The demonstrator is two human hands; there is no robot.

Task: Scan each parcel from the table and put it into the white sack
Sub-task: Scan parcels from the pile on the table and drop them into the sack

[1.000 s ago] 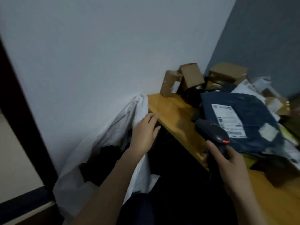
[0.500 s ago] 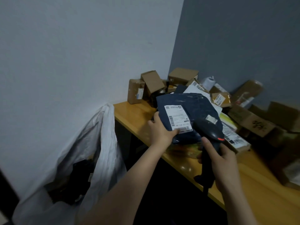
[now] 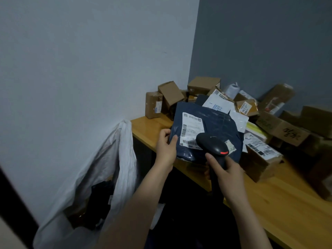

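The left hand [image 3: 166,150] pinches the blue parcel's [image 3: 212,123] edge; the right hand [image 3: 227,171] grips the scanner [image 3: 212,146] over its label; the white sack [image 3: 115,169] hangs left of both.

Bare left hand [image 3: 166,150], bare right hand [image 3: 228,169]. Both forearms [image 3: 136,203] bare down to frame edge. Low between arms, dark fabric [image 3: 158,238] (garment kind unclear, too dim).

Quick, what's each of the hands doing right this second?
Left hand: grips the near edge of the dark blue parcel.
Right hand: holds the black scanner by its handle.
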